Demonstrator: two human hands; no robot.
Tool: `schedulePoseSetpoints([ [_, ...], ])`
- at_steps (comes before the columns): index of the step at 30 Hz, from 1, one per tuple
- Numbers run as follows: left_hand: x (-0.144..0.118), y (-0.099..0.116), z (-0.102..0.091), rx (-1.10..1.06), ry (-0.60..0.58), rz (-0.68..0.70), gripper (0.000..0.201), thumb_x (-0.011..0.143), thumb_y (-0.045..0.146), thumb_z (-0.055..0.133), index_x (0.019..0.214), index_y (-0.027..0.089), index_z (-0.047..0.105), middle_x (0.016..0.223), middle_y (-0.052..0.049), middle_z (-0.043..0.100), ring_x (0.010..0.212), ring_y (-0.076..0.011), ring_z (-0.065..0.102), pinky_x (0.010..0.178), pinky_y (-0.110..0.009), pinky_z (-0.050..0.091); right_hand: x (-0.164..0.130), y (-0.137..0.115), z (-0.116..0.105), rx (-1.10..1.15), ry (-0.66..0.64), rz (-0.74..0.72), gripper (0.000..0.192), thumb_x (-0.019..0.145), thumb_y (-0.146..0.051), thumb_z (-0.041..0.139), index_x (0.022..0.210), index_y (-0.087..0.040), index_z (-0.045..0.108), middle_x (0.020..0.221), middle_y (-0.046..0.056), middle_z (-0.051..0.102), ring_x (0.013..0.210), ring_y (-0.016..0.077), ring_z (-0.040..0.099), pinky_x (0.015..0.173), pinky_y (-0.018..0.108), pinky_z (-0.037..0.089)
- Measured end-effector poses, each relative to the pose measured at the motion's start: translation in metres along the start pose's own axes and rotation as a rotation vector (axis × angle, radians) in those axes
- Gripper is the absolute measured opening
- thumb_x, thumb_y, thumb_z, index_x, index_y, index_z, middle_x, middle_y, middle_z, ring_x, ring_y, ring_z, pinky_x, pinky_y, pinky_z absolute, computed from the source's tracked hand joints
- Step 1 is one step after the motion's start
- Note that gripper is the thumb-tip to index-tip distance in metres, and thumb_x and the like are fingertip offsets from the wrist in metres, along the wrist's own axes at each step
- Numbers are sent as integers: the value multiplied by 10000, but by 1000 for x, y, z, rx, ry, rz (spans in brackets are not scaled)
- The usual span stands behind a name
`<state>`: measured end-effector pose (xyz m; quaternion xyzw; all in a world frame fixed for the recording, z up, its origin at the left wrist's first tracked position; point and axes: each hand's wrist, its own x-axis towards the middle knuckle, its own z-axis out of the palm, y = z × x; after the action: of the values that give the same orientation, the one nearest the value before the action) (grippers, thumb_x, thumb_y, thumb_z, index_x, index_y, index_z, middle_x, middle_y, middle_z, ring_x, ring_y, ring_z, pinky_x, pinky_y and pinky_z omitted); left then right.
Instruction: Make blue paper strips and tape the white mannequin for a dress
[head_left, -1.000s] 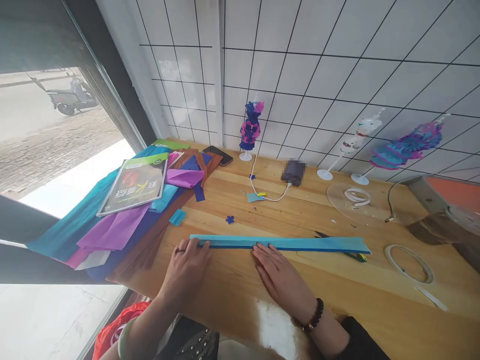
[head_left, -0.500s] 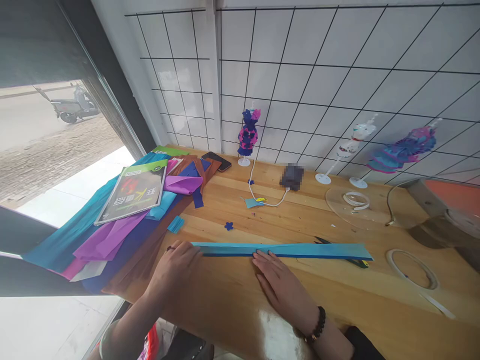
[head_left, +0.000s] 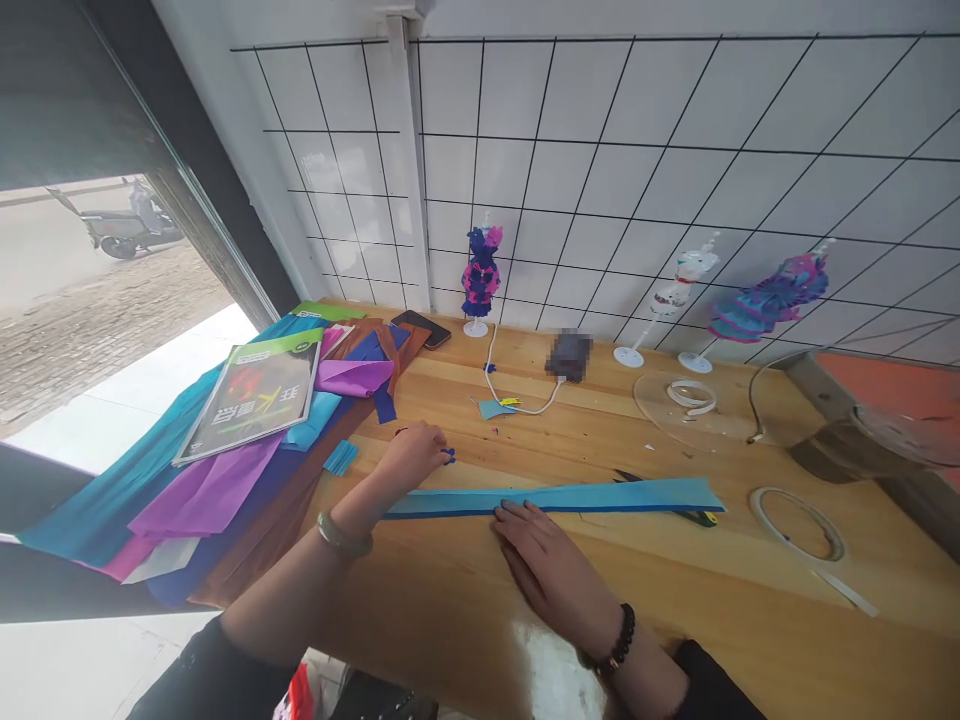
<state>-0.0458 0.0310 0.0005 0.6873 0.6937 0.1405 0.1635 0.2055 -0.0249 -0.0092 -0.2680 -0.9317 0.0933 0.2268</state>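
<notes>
A long blue crepe paper strip, with a darker lower edge, lies across the wooden table. My right hand rests flat with its fingertips on the middle of the strip's near edge. Beyond the strip's left part, my left hand has bent fingers closed at a small dark blue paper flower, partly hidden by the fingertips. Under the strip's right end lies a pair of scissors, mostly covered. A small piece of folded light blue paper is left of my left hand.
Coloured paper sheets and a magazine are piled at left, near a phone. Along the wall stand small dress forms in paper outfits. A tape ring lies at right; a white cable crosses the back.
My left hand has left the strip's left end and reached forward and right to the blue flower. My right hand stays on the strip. The view has shifted slightly.
</notes>
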Motion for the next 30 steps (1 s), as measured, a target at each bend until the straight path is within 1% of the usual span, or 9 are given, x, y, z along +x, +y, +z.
schedulePoseSetpoints([
  [3,3,-2,0,-53,-26,2,101,684,272,611,730,190,648,775,-39,643,743,-190,599,613,-264,409,1,0,-2,11,-2,6,294,855,-119,410,1116,-152,543,1154,112,606,1136,197,513,982,438,418],
  [6,1,-1,-1,-105,-22,11,77,683,253,595,669,184,626,758,-35,642,723,-181,595,600,-259,405,1,-1,-3,18,5,15,297,856,-120,404,1113,-155,549,1147,112,610,1138,191,511,985,434,416],
  [10,-4,1,-3,-176,-3,22,126,736,293,536,721,177,585,718,-16,634,667,-148,586,559,-235,413,1,-1,-3,20,-7,16,289,855,-116,409,1103,-151,553,1153,106,608,1136,191,512,987,435,415],
  [13,-8,-3,-9,-200,28,4,147,753,314,517,789,179,560,700,2,629,634,-131,581,545,-220,424,1,-1,-3,21,-8,11,297,855,-115,409,1116,-146,547,1160,107,603,1143,191,506,994,438,408],
  [17,-13,-23,-28,-139,156,-91,218,758,309,509,936,186,529,756,-5,632,714,-150,594,618,-238,439,0,0,-2,19,-1,7,295,857,-113,400,1107,-153,552,1165,108,600,1139,187,510,993,438,410],
  [21,-17,-55,-52,20,324,-274,305,757,273,487,1048,183,498,837,-52,637,802,-218,593,676,-309,420,-1,1,1,13,15,7,286,858,-114,398,1097,-145,553,1161,115,601,1139,194,510,983,439,420],
  [25,-19,-79,-65,137,387,-403,387,755,265,480,1131,179,470,827,-76,654,833,-274,597,687,-353,414,-2,2,2,27,29,11,297,849,-112,402,1097,-156,560,1161,114,602,1141,192,510,980,433,425],
  [27,-19,-84,-67,169,401,-433,430,760,261,472,1182,182,443,843,-83,660,856,-282,598,694,-356,415,-2,2,2,26,14,14,309,846,-106,399,1109,-156,554,1168,112,598,1141,194,510,978,439,425],
  [30,-18,-84,-66,264,413,-450,455,771,244,449,1221,184,422,871,-96,665,883,-286,598,702,-353,417,-2,2,2,32,12,22,310,847,-108,396,1111,-155,553,1160,111,603,1139,193,511,978,437,426],
])
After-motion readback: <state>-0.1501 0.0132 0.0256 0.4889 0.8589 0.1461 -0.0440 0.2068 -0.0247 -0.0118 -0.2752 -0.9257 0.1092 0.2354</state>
